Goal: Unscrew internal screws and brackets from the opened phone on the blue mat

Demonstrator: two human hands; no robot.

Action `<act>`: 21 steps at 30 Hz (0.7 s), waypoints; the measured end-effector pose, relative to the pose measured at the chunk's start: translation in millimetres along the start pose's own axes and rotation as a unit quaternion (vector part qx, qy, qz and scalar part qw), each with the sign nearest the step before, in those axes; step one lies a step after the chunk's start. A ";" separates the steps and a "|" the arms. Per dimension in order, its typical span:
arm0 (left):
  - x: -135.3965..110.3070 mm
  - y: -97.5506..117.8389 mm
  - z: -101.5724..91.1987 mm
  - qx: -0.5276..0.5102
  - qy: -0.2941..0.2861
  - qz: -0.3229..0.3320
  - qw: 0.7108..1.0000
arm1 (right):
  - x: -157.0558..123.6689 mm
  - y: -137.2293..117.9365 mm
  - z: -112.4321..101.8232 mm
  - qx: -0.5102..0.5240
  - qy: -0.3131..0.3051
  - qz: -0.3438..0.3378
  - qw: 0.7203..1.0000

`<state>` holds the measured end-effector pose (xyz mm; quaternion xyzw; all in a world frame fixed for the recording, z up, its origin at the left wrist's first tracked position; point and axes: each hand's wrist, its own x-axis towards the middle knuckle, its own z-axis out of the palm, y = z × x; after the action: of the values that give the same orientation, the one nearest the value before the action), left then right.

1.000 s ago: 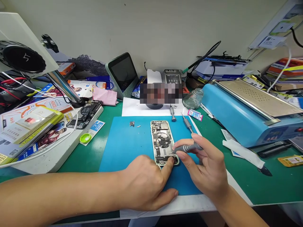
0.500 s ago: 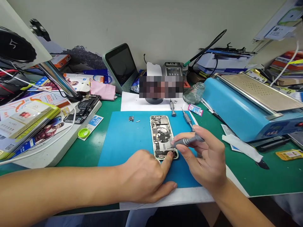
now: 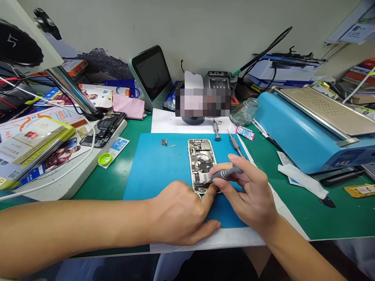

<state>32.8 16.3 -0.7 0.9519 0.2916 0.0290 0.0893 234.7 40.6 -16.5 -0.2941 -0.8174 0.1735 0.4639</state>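
An opened phone body lies on the blue mat with its inner parts showing, top end away from me. My left hand presses its index finger onto the phone's lower end; the thumb is stretched out and the other fingers are curled with nothing visible in them. In my right hand a grey precision screwdriver is pinched between fingers and thumb, tilted, over the phone's lower part. Its tip is close to my left index fingertip, and whether it touches a screw is too small to tell.
On the blue mat sit a small dark part and a tiny light piece. Two more screwdrivers lie beyond the phone. A glass jar and a blue machine stand right; boxes and another opened phone are left.
My right hand has shifted slightly left with the screwdriver, bringing it closer to my left index finger. That finger stays on the phone. The whole view has moved a little.
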 end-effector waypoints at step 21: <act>0.0 -0.5 0.4 0.003 0.005 -0.002 1.000 | 0.5 1.4 -0.6 -0.027 -0.013 -0.020 0.999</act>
<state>32.6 16.6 -1.2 0.9515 0.2939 0.0331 0.0848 235.5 42.0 -16.7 -0.2877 -0.8336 0.1465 0.4483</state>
